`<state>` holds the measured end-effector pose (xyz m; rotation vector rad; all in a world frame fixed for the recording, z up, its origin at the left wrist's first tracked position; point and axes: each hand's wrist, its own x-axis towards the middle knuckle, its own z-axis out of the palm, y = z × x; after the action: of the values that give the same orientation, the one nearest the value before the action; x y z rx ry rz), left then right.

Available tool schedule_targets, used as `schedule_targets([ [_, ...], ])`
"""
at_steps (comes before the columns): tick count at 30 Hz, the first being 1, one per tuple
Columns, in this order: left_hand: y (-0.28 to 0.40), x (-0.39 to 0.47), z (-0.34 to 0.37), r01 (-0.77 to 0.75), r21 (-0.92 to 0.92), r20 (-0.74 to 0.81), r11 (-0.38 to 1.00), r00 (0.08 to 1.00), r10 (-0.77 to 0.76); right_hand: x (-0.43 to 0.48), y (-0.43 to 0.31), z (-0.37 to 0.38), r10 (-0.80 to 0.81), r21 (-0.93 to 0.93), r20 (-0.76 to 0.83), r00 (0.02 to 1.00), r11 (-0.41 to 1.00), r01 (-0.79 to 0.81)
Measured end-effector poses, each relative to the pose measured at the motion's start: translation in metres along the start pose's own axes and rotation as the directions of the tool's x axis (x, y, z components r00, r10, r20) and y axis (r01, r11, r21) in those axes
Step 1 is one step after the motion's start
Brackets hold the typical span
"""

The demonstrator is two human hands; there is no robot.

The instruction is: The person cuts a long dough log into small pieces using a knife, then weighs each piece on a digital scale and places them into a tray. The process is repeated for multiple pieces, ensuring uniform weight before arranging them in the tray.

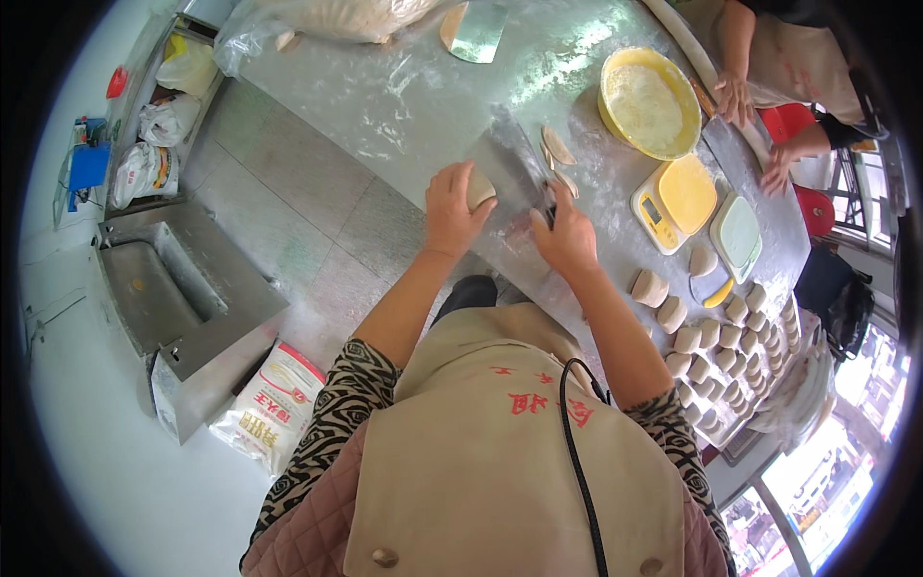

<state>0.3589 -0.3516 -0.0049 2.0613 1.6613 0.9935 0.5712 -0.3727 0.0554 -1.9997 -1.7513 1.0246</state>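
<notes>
My left hand [453, 213] curls over a rounded piece of pale dough [479, 190] near the front edge of the floured metal table [339, 108]. In my right hand [570, 236] is the dark handle of a wide-bladed knife, probably a cleaver. Its blade [513, 155] is blurred and points away from me, just right of the dough. Beyond the blade lie several thin dough slices [558, 146], close to my right fingertips.
To the right stand a yellow bowl of flour [611, 115], a yellow kitchen scale [667, 238], a green scale [735, 227] and a yellow-handled knife [719, 294]. Dough pieces [689, 339] fill the right end. A co-worker's hands [735, 97] rest on a long dough roll [753, 141]. A dough scraper [479, 32] lies at the back.
</notes>
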Motion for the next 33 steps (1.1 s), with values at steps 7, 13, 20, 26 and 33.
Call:
schedule_targets([
  [7,-0.018,-0.007,0.003,-0.056,-0.165,0.073,0.985,0.995,0.068,-0.036,0.008,0.003,0.01,0.037,0.085,0.996,0.999,-0.014],
  [13,-0.021,0.007,-0.006,-0.169,-0.152,0.134,0.974,0.973,0.189,-0.039,0.0,0.01,0.079,0.027,0.173,0.982,0.996,-0.085],
  [20,0.022,0.042,0.009,-0.332,-0.232,0.193,0.914,0.905,0.378,-0.02,-0.003,-0.017,0.128,0.15,0.131,0.983,0.978,-0.147],
  [26,0.015,0.089,0.048,-0.328,-0.161,0.115,0.931,0.93,0.348,-0.02,-0.008,-0.044,0.192,0.309,-0.063,0.979,0.937,-0.164],
  [33,-0.02,0.04,-0.014,0.067,-0.231,0.111,0.971,0.993,-0.042,-0.032,0.009,-0.027,0.08,0.088,0.123,0.989,0.992,-0.091],
])
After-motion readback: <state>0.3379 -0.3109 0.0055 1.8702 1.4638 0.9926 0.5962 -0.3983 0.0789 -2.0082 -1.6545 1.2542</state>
